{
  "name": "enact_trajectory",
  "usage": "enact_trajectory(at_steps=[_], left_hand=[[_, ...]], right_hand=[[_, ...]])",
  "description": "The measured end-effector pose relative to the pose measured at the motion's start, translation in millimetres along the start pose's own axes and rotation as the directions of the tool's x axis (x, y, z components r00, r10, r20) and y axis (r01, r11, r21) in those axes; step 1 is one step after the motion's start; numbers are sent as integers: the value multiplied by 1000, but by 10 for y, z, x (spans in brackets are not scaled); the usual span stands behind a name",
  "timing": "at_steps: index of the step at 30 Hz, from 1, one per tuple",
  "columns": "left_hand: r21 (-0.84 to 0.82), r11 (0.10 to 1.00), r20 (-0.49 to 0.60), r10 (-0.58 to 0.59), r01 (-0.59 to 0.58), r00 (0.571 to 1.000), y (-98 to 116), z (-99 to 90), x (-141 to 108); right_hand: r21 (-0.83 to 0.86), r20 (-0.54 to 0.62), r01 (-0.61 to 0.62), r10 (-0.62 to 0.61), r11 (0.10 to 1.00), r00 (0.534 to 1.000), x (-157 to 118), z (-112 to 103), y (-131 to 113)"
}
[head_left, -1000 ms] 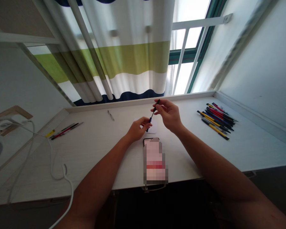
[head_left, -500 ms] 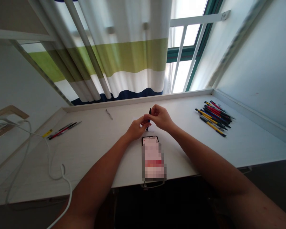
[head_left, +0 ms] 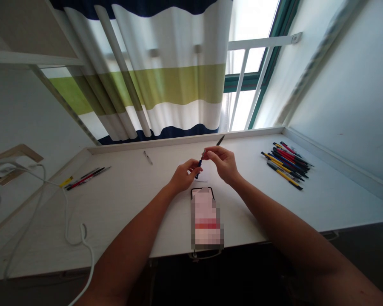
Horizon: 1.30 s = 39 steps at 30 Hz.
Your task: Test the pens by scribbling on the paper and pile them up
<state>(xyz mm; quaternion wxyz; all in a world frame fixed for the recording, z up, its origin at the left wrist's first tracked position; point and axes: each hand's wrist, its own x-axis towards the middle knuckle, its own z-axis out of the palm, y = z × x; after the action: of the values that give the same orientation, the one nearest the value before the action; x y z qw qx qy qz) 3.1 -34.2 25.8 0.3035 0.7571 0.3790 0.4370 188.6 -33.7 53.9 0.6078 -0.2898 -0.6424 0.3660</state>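
My left hand (head_left: 182,175) is closed around the dark blue lower part of a pen (head_left: 199,165), which stands tilted over the desk. My right hand (head_left: 222,161) pinches close to the pen's upper end, where a thin pale piece shows at the fingertips. From behind those fingers sticks out a black pen part (head_left: 221,140), apart from the blue section. A small piece of white paper (head_left: 200,181) lies under the hands. Just in front of it rests a phone (head_left: 205,214) with its screen lit and blurred.
To the right lies a pile of several pens (head_left: 287,161) in red, blue, yellow and black. More pens (head_left: 87,176) lie at the left. A single pen (head_left: 148,157) sits toward the back. A white cable (head_left: 65,212) crosses the desk's left side.
My right hand has moved slightly right, away from my left. The black pen part now points up and right, separated from the blue section. The view has tilted up a little.
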Motion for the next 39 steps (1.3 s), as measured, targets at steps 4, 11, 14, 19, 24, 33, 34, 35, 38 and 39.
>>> enact_trajectory(at_steps=[4,11,14,19,24,33,34,35,38,39], left_hand=[[13,1000,14,-1,1,1000,-11,-38,-13],[45,999,-24,-3,4,1000,28,-89,-4],[54,998,-48,-24,26,999,-7,-104,1],[33,999,-35,-33,34,999,-95,-103,1],[24,999,-13,-37,37,999,-53,-71,-3],[-72,995,7,-71,72,997,-20,-11,-1],[-68,995,15,-70,71,997,-20,-4,-1],[-64,996,19,-68,69,997,-19,1,-1],[-52,997,21,-58,59,998,-9,7,-2],[-46,997,22,-57,58,998,-5,5,-2]], right_hand=[[-296,-21,52,-61,954,998,92,-282,-33],[-709,61,-79,172,701,983,772,-938,644],[-700,282,-18,299,714,912,640,-832,864],[-603,499,90,287,793,818,442,-862,776],[-635,551,187,269,750,790,436,-965,615],[-136,126,-85,102,987,987,366,-462,134],[-39,98,-100,103,994,990,350,-362,79],[34,80,-111,108,993,991,331,-263,32],[132,45,-140,135,981,990,277,-30,-67],[143,36,-146,142,979,989,264,17,-85]])
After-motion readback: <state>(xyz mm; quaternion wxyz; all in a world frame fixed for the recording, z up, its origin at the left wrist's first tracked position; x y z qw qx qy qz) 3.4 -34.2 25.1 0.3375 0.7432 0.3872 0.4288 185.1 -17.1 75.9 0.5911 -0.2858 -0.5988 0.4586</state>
